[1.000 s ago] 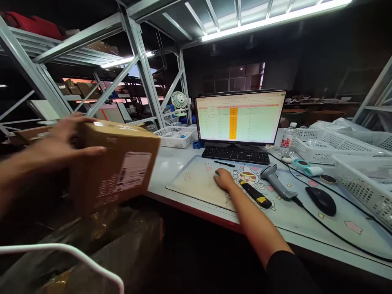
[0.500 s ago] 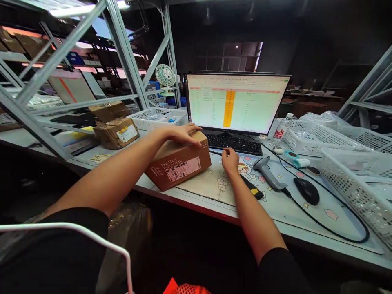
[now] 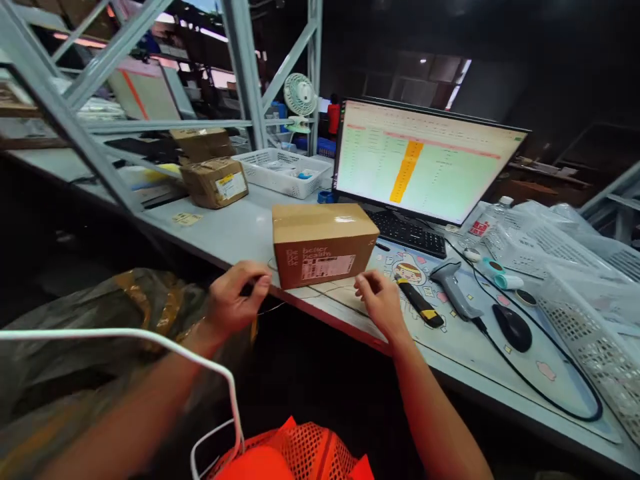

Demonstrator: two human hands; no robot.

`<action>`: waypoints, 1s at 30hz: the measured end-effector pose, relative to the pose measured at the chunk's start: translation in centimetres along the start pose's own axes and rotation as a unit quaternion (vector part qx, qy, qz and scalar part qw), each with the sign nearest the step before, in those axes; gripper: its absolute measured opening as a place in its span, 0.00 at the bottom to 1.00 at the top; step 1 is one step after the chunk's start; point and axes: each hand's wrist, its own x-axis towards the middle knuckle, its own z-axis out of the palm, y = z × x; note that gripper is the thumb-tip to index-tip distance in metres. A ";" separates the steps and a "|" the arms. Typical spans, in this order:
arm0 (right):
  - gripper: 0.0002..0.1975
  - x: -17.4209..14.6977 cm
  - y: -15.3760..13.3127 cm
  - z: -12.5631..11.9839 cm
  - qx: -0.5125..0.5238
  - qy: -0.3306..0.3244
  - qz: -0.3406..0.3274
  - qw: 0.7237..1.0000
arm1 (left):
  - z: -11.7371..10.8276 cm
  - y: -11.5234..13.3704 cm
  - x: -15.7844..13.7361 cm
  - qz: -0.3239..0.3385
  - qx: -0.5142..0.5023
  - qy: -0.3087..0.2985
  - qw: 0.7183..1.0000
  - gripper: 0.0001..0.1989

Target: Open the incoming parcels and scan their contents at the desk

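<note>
A brown cardboard box (image 3: 327, 230) with tape across its top and a white label on its front stands at the table's front edge. Off its left corner, beyond the edge, my left hand (image 3: 237, 297) is closed, thumb against curled fingers. My right hand (image 3: 377, 297) is also closed, just at the box's lower right corner. A thin pale strand shows faintly around the box's base between both hands; what the fingers hold, if anything, is too small to make out. A yellow-and-black box cutter (image 3: 420, 303) lies right of my right hand.
A barcode scanner (image 3: 455, 290), a mouse (image 3: 512, 327) and a cable lie on the right. Behind are a keyboard (image 3: 410, 233), a monitor (image 3: 425, 160) and a white basket (image 3: 285, 173). An opened carton (image 3: 213, 187) sits left, beside metal shelf posts. A white tube (image 3: 150, 337) crosses in front.
My left hand has left the box's top and come down to its left. The box now stands flat and squarer to me. My right hand has moved nearer, to its lower right corner.
</note>
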 end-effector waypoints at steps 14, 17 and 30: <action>0.32 -10.8 -0.2 24.7 -0.257 -0.413 -0.109 0.867 | -4.1 -13.3 -23.5 -0.481 0.122 -0.216 0.841 0.37; 0.31 -14.6 1.7 27.2 -0.316 -0.467 -0.018 0.826 | -5.0 -13.3 -25.2 -0.468 0.042 -0.234 0.851 0.33; 0.13 -22.0 0.0 23.4 -0.234 -0.504 0.006 0.831 | -8.0 -9.7 -24.9 -0.407 -0.165 -0.203 0.875 0.16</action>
